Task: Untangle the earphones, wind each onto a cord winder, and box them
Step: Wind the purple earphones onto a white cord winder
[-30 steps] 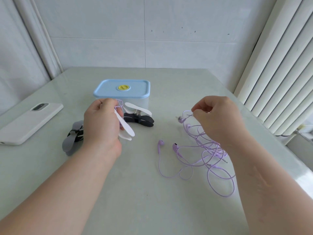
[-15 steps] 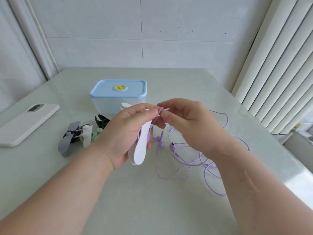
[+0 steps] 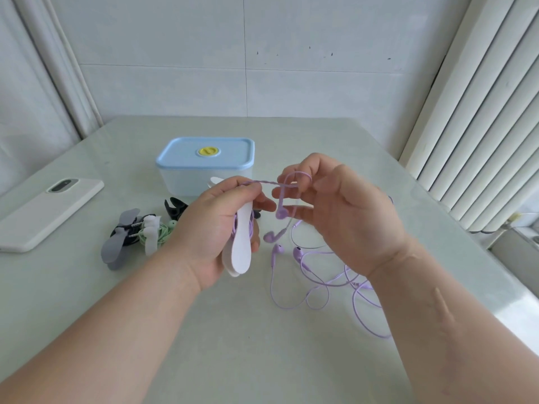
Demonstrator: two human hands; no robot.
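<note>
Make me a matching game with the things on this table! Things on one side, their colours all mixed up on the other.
Things:
1. box lid
2. knob on the lid
3. cord winder in the left hand
4. earphones

Colours:
A. purple
B. white
C. blue
D. yellow

Pairs: 1-C, 2-D, 3-B, 4-A

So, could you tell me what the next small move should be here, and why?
Probably the right hand should carry its pinched purple cord round the white winder held in the left hand: a short twisted stretch runs between the hands, and two earbuds dangle below it, not yet wound on.
</note>
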